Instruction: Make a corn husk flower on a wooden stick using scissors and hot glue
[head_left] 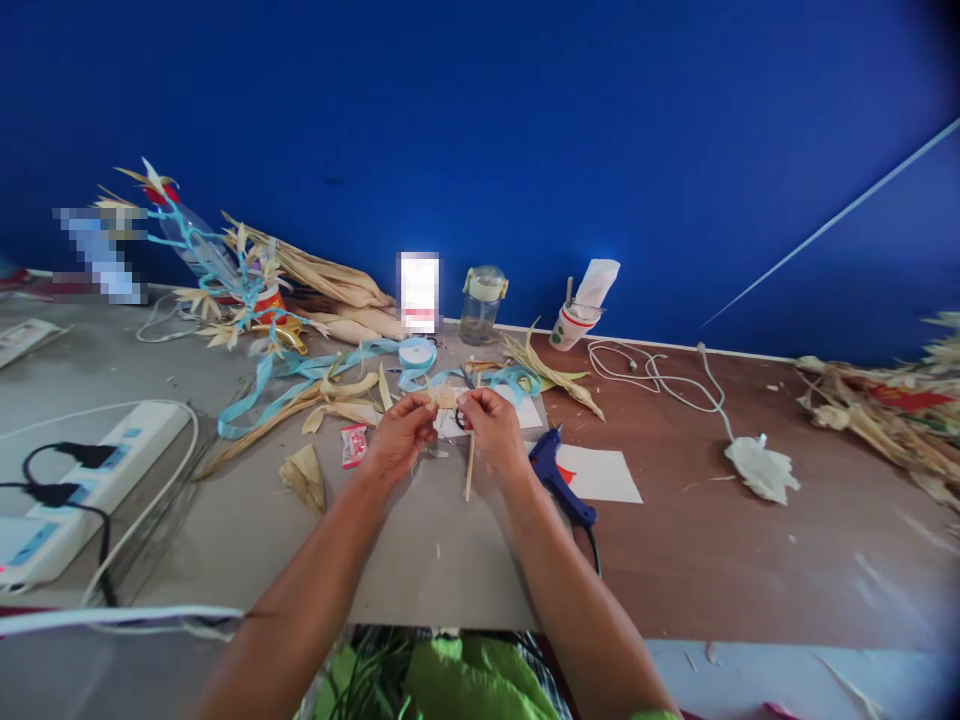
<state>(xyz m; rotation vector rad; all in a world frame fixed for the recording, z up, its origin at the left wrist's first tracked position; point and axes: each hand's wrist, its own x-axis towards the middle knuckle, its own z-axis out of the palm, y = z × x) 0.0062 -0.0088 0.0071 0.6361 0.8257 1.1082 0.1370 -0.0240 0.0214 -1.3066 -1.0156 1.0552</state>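
Observation:
Between my two hands, above the middle of the table, stretches a small pale piece of corn husk (447,400). My left hand (405,435) is closed, pinching its left end between thumb and fingertips. The right end is pinched by my right hand (489,425), also closed. Below my right hand a thin wooden stick (469,470) lies on the table. Dark scissors, partly hidden, show behind my right fingers. A blue glue gun (561,475) rests right of my right hand, on white paper (604,475). A red and white packet (354,446) lies left of my left hand.
A roll of light blue ribbon (417,353) and corn husks (337,275) lie behind my hands. A glass jar (482,305) and a paper cup (574,328) stand by the blue wall. A power strip (135,470) is at left, crumpled tissue (761,468) at right.

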